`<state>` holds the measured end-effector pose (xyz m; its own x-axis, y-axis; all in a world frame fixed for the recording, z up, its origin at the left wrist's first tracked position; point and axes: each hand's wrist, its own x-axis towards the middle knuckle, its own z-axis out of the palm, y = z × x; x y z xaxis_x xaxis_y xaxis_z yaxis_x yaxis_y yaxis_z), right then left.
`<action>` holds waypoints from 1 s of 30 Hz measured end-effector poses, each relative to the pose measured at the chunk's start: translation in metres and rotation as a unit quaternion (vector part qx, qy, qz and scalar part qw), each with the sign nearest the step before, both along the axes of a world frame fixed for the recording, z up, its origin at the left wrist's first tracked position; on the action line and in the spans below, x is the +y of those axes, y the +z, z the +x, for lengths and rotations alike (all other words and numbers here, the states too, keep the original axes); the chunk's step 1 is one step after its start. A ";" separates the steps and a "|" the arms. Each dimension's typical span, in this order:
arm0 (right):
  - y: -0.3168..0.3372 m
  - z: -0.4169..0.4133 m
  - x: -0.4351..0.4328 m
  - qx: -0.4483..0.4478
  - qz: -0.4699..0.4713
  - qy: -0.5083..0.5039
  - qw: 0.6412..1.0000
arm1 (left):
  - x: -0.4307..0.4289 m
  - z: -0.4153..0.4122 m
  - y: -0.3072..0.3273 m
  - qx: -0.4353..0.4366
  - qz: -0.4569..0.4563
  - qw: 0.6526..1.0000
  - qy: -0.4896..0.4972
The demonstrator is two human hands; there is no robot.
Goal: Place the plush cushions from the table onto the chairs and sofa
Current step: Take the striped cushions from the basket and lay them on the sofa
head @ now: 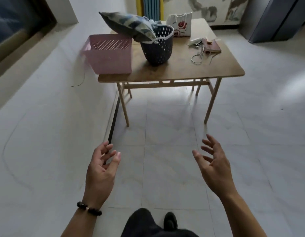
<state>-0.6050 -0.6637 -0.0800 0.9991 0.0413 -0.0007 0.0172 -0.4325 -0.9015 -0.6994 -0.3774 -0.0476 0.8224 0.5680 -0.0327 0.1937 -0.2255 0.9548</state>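
Observation:
A blue and white patterned cushion [131, 25] lies tilted across the rim of a dark perforated basket [157, 48] on a wooden table [182, 69]. The table stands ahead of me across a stretch of tiled floor. My left hand [101, 170] and my right hand [215, 165] are raised over the floor, well short of the table, palms facing each other. Both have relaxed, spread fingers and hold nothing. No chair or sofa is in view.
A pink perforated crate [110, 53] overhangs the table's left front corner. A white tote bag with a red print [180, 24], a brown wallet [211, 46] and a cord [197, 56] lie on the right. A dark cabinet [274, 19] stands at the far right.

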 end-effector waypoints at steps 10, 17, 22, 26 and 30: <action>-0.039 0.262 0.101 0.027 -0.031 0.008 0.999 | 0.088 0.265 -0.057 0.012 -0.053 0.998 0.030; 0.001 0.446 0.166 -0.003 -0.030 -0.013 0.999 | 0.158 0.482 -0.023 0.027 0.006 0.999 -0.046; 0.001 0.549 0.195 0.002 0.008 -0.037 0.999 | 0.175 0.606 -0.008 0.024 0.006 0.997 -0.078; -0.025 0.633 0.212 0.020 0.024 -0.022 0.999 | 0.175 0.687 -0.026 0.037 0.008 0.997 -0.067; -0.026 0.727 0.229 0.018 0.041 0.003 0.999 | 0.176 0.759 -0.027 0.086 -0.028 0.995 -0.039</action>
